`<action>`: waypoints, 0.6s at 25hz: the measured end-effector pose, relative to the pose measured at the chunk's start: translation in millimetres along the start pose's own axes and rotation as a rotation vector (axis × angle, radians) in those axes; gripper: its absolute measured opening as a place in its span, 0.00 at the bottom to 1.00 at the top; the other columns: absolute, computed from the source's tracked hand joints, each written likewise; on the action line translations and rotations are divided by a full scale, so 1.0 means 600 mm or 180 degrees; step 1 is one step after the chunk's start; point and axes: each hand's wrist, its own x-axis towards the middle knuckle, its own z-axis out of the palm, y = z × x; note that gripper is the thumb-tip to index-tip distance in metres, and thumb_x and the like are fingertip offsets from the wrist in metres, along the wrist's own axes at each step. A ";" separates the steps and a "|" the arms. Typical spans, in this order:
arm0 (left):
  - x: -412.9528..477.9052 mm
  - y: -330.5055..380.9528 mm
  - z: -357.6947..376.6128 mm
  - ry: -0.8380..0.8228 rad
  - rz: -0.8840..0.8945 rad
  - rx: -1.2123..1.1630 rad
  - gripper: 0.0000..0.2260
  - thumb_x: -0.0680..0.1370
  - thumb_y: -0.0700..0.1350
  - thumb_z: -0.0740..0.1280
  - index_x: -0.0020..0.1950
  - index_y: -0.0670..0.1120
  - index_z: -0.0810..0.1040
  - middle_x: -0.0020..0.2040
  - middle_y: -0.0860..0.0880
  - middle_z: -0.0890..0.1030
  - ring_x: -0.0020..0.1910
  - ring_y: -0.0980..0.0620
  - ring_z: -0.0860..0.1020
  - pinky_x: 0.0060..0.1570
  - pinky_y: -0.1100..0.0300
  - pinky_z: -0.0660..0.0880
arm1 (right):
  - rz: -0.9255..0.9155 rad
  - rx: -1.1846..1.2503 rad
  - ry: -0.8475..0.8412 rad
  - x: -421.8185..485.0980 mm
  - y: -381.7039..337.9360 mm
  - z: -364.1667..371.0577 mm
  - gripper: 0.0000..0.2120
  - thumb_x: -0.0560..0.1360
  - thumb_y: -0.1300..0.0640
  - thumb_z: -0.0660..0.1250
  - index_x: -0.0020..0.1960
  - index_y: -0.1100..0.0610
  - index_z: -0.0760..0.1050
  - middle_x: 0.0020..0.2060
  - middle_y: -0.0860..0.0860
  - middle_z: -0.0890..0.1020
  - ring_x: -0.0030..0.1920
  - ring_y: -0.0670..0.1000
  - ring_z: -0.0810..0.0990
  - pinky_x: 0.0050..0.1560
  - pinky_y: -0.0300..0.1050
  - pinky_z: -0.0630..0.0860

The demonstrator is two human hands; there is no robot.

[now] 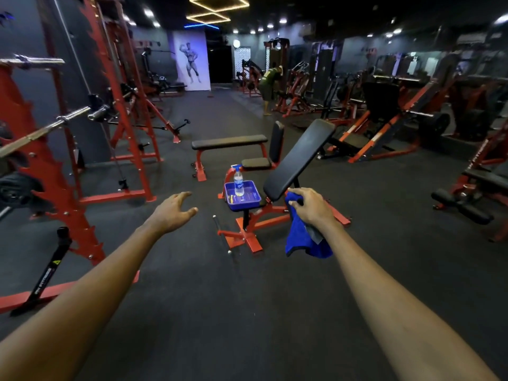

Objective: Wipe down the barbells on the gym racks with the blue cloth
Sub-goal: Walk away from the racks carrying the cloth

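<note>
Right hand (pixel 309 206) grips the cloth (pixel 299 237), left hand (pixel 171 213) spread empty; seemingly between bars, next reach the barbell (pixel 46 127) at left

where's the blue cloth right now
In the head view, right of centre: the blue cloth hangs from the right hand, just in front of the incline bench.
</note>
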 end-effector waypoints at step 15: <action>0.605 -0.056 0.053 0.0076 -0.0295 -0.0081 0.29 0.80 0.55 0.67 0.79 0.49 0.64 0.77 0.43 0.67 0.75 0.43 0.68 0.74 0.47 0.66 | -0.0325 0.0090 -0.0254 0.687 0.049 0.178 0.21 0.81 0.53 0.66 0.74 0.46 0.72 0.73 0.50 0.72 0.73 0.54 0.72 0.71 0.55 0.71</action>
